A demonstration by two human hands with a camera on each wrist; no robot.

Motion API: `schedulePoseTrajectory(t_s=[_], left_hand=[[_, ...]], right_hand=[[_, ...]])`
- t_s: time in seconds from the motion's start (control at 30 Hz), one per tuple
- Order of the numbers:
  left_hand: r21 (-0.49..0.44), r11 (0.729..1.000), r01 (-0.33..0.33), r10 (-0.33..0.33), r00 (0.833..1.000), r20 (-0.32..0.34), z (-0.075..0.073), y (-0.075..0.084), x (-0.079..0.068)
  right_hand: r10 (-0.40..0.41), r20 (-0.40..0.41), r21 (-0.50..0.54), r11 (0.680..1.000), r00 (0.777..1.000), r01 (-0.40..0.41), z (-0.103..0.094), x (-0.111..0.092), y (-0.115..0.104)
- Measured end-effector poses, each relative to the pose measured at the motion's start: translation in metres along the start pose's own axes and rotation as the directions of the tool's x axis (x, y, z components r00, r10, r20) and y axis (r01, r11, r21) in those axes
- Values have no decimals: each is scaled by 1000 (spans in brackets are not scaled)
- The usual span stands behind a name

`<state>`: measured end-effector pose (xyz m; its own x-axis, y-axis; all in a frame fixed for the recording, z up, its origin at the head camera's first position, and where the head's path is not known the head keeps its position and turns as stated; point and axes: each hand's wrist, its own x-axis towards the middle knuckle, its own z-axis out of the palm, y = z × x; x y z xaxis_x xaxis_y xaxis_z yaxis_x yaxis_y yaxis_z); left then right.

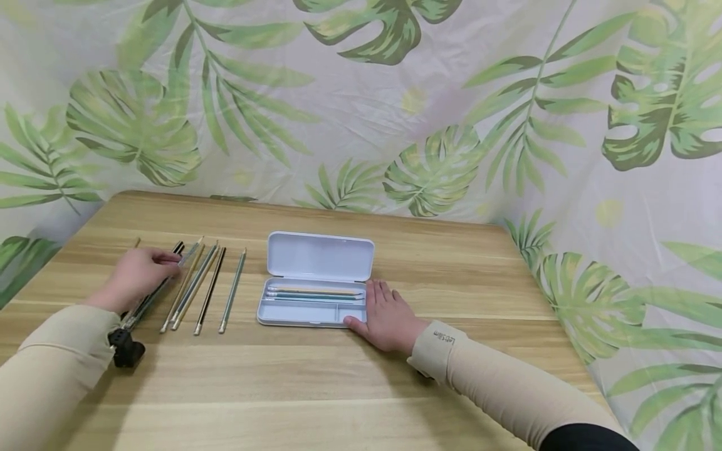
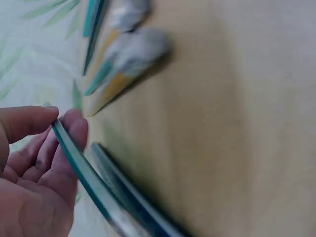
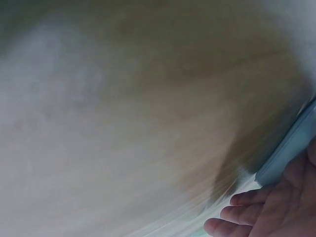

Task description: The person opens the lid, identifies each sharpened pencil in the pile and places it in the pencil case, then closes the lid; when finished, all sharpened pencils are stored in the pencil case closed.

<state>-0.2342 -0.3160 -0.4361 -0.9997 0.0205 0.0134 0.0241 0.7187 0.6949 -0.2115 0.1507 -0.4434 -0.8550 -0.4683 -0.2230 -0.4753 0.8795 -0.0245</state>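
In the left wrist view my left hand (image 2: 37, 197) pinches a green pencil (image 2: 81, 170) between thumb and fingertips, tilted up off the tabletop. The head view has that left hand (image 1: 138, 272) over the left end of a row of pencils, partly covering some. A white pencil case (image 1: 299, 312) stands in the middle, its lid (image 1: 320, 257) raised, with yellow and teal pencils (image 1: 316, 291) lying in the long compartment. My right hand (image 1: 389, 316) lies flat with straight fingers against the case's right side, thumb at the front corner.
Right of the left hand lie several loose pencils, among them a black one (image 1: 210, 291) and a separate green one (image 1: 232, 291). The wooden table (image 1: 271, 388) ends at the back against a leaf-patterned cloth (image 1: 350, 125). A small black device (image 1: 126, 347) sits at the left wrist.
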Motion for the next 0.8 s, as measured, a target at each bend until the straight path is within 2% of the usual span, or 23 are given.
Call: schedulePoseTrajectory(t_s=[0.17, 0.4, 0.63, 0.8], left_hand=[[-195, 980, 37, -24, 997, 67, -12, 9, 0], [-192, 978, 78, -61, 994, 95, -20, 25, 2], [-336, 940, 65, -32, 994, 103, -14, 52, 9], [-394, 918, 43, 6, 993, 122, -8, 71, 17]], right_hand=[[2, 1, -1, 1000, 1000, -2, -1, 0, 0], [3, -5, 7, 1000, 1000, -3, -2, 0, -1], [5, -3, 17, 1000, 1000, -5, -5, -3, -3], [3, -14, 12, 1000, 1000, -3, -4, -3, -2]])
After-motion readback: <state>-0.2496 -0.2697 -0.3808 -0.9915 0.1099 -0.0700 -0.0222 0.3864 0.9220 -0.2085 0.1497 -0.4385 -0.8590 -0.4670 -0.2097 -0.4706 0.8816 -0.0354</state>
